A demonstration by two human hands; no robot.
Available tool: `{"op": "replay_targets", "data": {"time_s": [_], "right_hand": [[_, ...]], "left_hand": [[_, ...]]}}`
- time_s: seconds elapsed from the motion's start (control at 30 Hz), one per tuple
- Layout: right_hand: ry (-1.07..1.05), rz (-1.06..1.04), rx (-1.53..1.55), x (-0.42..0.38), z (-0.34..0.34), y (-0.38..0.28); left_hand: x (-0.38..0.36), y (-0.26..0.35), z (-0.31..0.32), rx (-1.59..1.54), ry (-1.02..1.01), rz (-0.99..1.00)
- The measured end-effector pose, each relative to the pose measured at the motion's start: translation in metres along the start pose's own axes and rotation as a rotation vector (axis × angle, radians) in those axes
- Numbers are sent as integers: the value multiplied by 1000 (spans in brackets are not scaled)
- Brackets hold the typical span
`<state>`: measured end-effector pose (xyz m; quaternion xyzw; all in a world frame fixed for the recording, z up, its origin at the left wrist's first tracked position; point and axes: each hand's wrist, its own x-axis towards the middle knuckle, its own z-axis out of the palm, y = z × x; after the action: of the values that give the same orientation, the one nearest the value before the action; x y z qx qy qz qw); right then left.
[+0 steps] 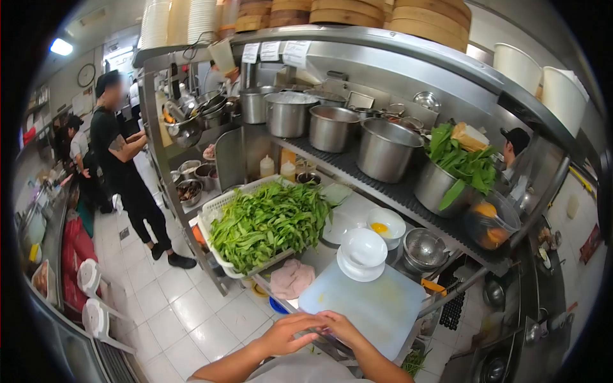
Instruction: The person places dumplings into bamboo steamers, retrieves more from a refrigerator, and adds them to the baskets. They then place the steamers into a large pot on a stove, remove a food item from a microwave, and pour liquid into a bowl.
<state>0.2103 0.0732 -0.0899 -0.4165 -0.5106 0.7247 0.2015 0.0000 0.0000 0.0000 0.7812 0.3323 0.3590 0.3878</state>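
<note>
My left hand (pixel 290 334) and my right hand (pixel 343 327) meet in front of my body, at the near edge of a pale cutting board (pixel 364 306). The fingers of both are stretched out, and their tips overlap and touch. I see nothing held in either hand. Just left of the board lies a crumpled pink cloth (pixel 292 279). White bowls (pixel 363 249) stand stacked at the board's far edge. Behind them a bowl with egg yolk (pixel 379 228) shows its yellow contents. A white basket (pixel 207 220) heaped with leafy greens (pixel 268 223) stands beyond the cloth.
Large steel pots (pixel 389 150) line the shelf above the counter, one pot (pixel 434 185) filled with greens. Metal strainers (pixel 424 247) sit right of the bowls. Bamboo steamers (pixel 429 22) are stacked overhead. A person in black (pixel 121 153) stands in the aisle at left, near white stools (pixel 96 313).
</note>
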Motion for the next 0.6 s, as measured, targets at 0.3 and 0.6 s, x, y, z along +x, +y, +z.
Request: {"op": "replay_targets", "data": {"time_s": [0.3, 0.6], "right_hand": [[-329, -215, -575, -36, 63, -15], [-278, -923, -303, -71, 57, -141]], "left_hand": [[29, -27, -13, 443, 56, 193], [10, -48, 25, 409, -61, 195]]}}
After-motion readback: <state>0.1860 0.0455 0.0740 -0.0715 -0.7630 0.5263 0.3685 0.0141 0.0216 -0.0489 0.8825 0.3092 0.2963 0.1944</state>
